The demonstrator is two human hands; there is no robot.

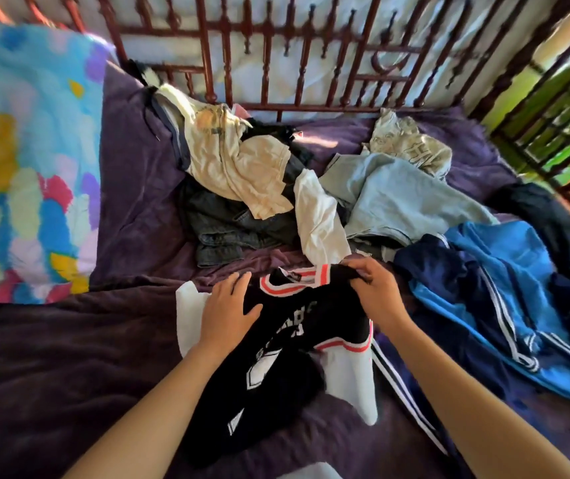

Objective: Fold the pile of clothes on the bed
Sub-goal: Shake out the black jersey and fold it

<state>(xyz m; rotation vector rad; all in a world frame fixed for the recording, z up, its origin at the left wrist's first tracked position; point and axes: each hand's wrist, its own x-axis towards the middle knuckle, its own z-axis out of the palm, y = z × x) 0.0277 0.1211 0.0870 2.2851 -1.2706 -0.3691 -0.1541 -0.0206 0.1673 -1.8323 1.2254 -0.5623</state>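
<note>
A black jersey (297, 326) with white lettering and red-and-white trim lies spread on the purple bedspread (69, 357) in front of me. My left hand (230, 309) rests flat on its left side, fingers straight. My right hand (376, 288) pinches the jersey's right shoulder by the collar. Behind it sits the pile: a cream shirt (238, 160), dark jeans (228, 226), a white garment (318, 216), a light blue top (404, 198) and a grey printed shirt (411, 143).
A blue and navy striped tracksuit (491, 299) lies crumpled at the right. A multicoloured pillow (24, 160) fills the left. The red metal headboard (276, 60) bounds the far side, with more railing at the right.
</note>
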